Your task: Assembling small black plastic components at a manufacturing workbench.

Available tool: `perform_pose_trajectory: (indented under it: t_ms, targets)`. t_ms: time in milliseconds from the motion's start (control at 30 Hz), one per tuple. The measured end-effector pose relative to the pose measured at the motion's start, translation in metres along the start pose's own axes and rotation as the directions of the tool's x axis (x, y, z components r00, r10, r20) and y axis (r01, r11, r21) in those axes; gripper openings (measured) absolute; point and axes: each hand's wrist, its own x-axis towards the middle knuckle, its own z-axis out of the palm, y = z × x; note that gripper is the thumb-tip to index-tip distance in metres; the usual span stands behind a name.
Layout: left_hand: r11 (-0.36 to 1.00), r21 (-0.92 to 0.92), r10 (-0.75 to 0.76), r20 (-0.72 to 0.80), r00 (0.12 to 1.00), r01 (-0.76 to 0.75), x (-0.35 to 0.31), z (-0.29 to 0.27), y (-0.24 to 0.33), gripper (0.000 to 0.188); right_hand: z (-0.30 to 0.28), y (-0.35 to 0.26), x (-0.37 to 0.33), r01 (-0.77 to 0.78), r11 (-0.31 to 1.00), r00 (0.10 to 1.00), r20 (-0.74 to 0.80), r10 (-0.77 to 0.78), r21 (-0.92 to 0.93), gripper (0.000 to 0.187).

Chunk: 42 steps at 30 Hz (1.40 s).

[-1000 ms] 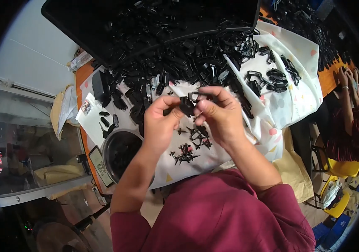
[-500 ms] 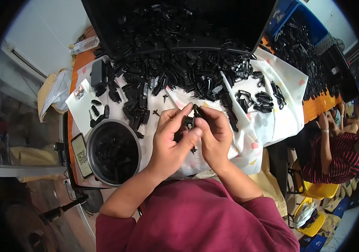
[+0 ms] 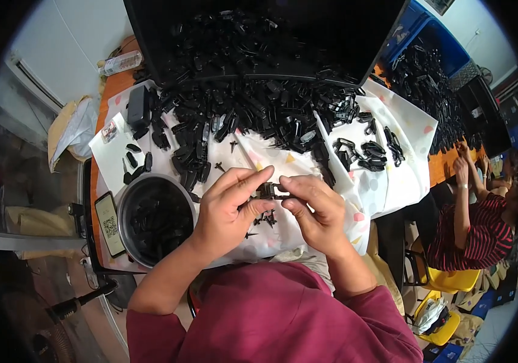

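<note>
Between my two hands is a small black plastic part (image 3: 269, 191) with a blocky body and thin prongs reaching toward the right. My left hand (image 3: 227, 207) pinches its left end, with the thumb below and the fingers above. The prong end sits between the thumb and forefinger of my right hand (image 3: 319, 212). Fingers cover some of the part, so its full shape is hidden. Just below it, several small dark pronged pieces (image 3: 266, 218) lie on the patterned white cloth (image 3: 295, 237). Two more small pieces (image 3: 220, 167) rest beyond my left hand.
A large heap of black plastic parts (image 3: 253, 109) spills from a black bin (image 3: 271, 75). Left of my hands stand a grey bowl (image 3: 191, 209) of black parts and a phone (image 3: 109, 224). At right are a blue crate (image 3: 446, 45) and a person in a striped shirt (image 3: 471, 230).
My hands have lowered slightly and moved a little apart, the left one shifting leftward. The black part has turned to lie sideways between them, and the small pieces beneath show more.
</note>
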Motion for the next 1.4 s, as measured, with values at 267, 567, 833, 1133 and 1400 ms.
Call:
perform_pose_trajectory:
  t_ms: [267, 567, 833, 1133, 1400]
  targets:
    - [0.98, -0.15, -0.126, 0.048, 0.991, 0.132, 0.003, -0.009, 0.004, 0.03, -0.006, -0.008, -0.001, 0.13, 0.949, 0.991, 0.008, -0.134, -0.288, 0.035]
    - [0.344, -0.785, -0.54, 0.283, 0.792, 0.515, -0.014, 0.018, -0.003, 0.027, 0.011, 0.0, -0.013, 0.168, 0.884, 0.979, -0.029, -0.2, -0.436, 0.042]
    - [0.437, -0.696, -0.607, 0.239, 0.758, 0.569, -0.014, 0.026, -0.003, 0.031, 0.017, 0.004, -0.022, -0.185, 0.982, 0.964, -0.201, 0.177, -0.022, 0.031]
    - [0.336, -0.759, -0.785, 0.1, 0.611, 0.557, 0.039, -0.021, -0.07, 0.024, -0.017, 0.106, 0.022, -0.308, 0.782, 0.936, -0.027, 0.35, -0.542, 0.017]
    - [0.625, -0.192, -0.778, -0.066, 0.625, 0.757, 0.057, -0.032, -0.157, 0.023, -0.013, 0.166, 0.053, -0.395, 0.542, 0.898, -0.188, 0.397, -0.742, 0.021]
